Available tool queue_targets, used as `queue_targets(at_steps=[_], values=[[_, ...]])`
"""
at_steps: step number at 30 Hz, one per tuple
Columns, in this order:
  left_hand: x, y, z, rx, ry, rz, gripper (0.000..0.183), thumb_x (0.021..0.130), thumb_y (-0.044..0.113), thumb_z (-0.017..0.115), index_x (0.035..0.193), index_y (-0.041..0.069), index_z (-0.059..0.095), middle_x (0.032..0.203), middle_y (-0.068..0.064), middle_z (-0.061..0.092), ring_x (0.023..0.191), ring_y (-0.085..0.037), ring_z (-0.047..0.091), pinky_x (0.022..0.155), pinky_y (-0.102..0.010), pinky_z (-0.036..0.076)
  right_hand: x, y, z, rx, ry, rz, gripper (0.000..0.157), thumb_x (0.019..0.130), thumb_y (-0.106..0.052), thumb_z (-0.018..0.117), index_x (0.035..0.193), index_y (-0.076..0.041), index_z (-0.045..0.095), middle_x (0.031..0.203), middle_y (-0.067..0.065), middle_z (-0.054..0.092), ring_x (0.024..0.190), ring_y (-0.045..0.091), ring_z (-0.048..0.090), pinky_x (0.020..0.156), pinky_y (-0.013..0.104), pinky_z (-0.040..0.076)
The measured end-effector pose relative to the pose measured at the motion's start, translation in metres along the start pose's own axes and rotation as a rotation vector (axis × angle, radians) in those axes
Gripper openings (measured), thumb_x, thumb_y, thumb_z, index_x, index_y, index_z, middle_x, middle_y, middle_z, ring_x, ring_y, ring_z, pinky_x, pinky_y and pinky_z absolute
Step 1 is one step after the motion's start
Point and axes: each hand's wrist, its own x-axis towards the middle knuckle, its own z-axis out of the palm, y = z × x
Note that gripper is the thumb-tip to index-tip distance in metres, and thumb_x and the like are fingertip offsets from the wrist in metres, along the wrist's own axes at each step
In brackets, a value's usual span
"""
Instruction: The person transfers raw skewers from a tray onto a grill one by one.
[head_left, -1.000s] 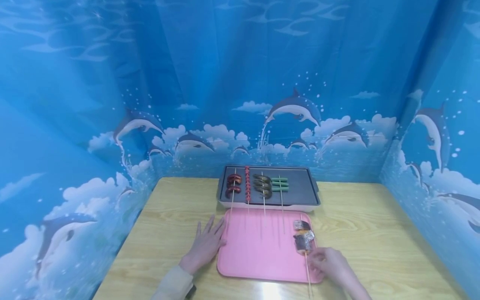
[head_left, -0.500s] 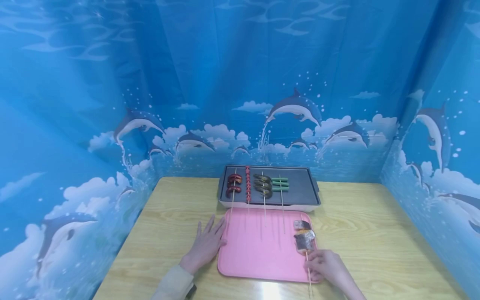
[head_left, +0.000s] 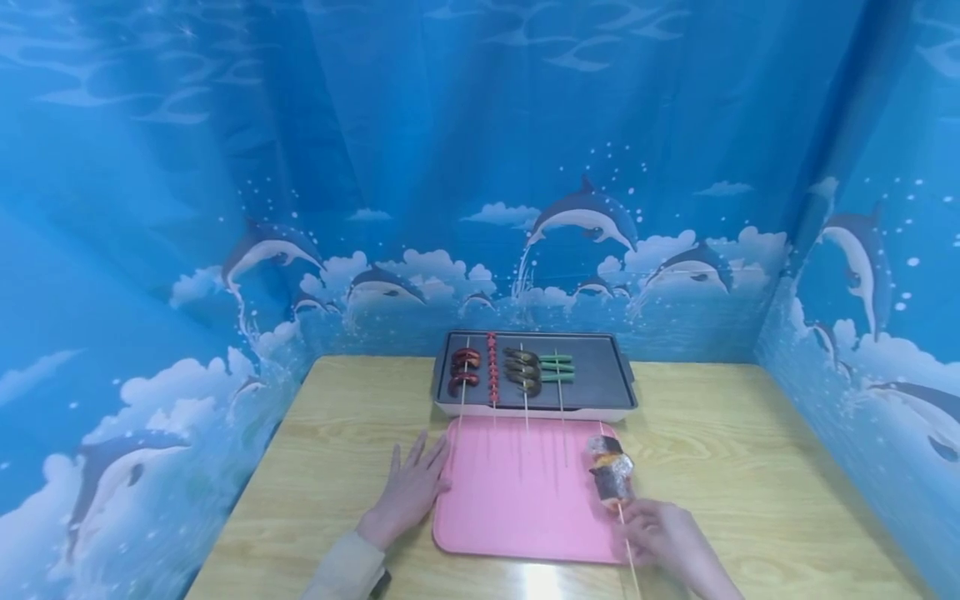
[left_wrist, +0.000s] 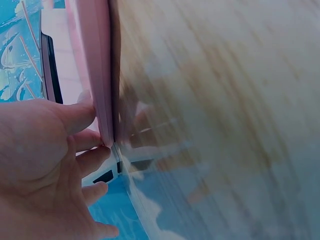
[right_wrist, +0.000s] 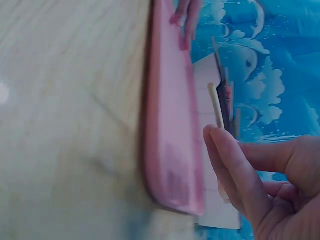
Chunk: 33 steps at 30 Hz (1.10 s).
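Note:
My right hand pinches the stick of a skewer of silver-grey fish chunks over the right side of a pink tray. In the right wrist view, fingers and thumb close on the stick, whose end points up above the tray; the fish is hidden there. My left hand lies at the tray's left edge with its fingers extended. Seen from the left wrist, the thumb is on the tray's rim and the fingers spread beside it.
Behind the tray stands a dark grill plate bearing a red-brown sausage-like skewer, a thin red skewer, a shrimp skewer and a green vegetable skewer. Their sticks overhang the tray. A dolphin-print curtain surrounds the table.
My right hand has taken hold of the fish skewer's stick. The skewer has shifted slightly right at its near end and tilted. The left hand stays at the tray edge.

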Motion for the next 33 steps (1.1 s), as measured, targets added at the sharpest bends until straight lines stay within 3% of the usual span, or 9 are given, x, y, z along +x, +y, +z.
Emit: queue_targets(at_steps=[5, 11, 21, 26, 33], values=[[-0.001, -0.002, 0.0, 0.005, -0.001, -0.008, 0.056, 0.103, 0.029, 0.055, 0.149, -0.001, 0.046, 0.16, -0.014, 0.039, 0.15, -0.044, 0.024, 0.115, -0.076, 0.014, 0.006, -0.015, -0.012, -0.007, 0.013, -0.053, 0.026, 0.088, -0.003, 0.072, 0.106, 0.014, 0.065, 0.084, 0.017, 0.073, 0.064, 0.016, 0.07, 0.057, 0.027, 0.061], [-0.001, -0.003, 0.002, 0.006, 0.01, -0.006, 0.055, 0.103, 0.029, 0.056, 0.149, -0.001, 0.046, 0.159, -0.014, 0.04, 0.15, -0.045, 0.025, 0.115, -0.077, 0.014, 0.029, -0.032, -0.024, 0.024, 0.048, -0.014, 0.027, 0.091, -0.002, 0.068, 0.112, 0.016, 0.063, 0.088, 0.018, 0.073, 0.067, 0.023, 0.071, 0.059, 0.03, 0.063], [-0.001, -0.003, 0.004, -0.001, 0.019, 0.002, 0.056, 0.103, 0.028, 0.056, 0.149, -0.002, 0.045, 0.159, -0.015, 0.041, 0.149, -0.046, 0.026, 0.114, -0.077, 0.014, 0.092, -0.051, -0.036, -0.039, 0.128, 0.021, 0.027, 0.095, -0.002, 0.067, 0.113, 0.017, 0.062, 0.085, 0.019, 0.073, 0.066, 0.023, 0.072, 0.062, 0.036, 0.064], [-0.001, -0.002, 0.003, -0.011, 0.023, 0.007, 0.056, 0.102, 0.028, 0.057, 0.149, -0.002, 0.046, 0.158, -0.016, 0.041, 0.149, -0.047, 0.026, 0.114, -0.077, 0.014, 0.126, -0.049, -0.044, -0.092, 0.133, 0.031, 0.026, 0.096, -0.002, 0.064, 0.112, 0.018, 0.062, 0.086, 0.021, 0.073, 0.065, 0.021, 0.072, 0.066, 0.041, 0.064], [0.0, 0.001, 0.0, -0.014, 0.007, 0.0, 0.057, 0.102, 0.028, 0.057, 0.149, -0.002, 0.045, 0.159, -0.015, 0.04, 0.15, -0.046, 0.024, 0.114, -0.077, 0.014, 0.158, -0.043, -0.053, -0.081, 0.103, 0.114, 0.025, 0.095, 0.0, 0.063, 0.111, 0.019, 0.063, 0.088, 0.022, 0.074, 0.063, 0.016, 0.072, 0.068, 0.038, 0.064]])
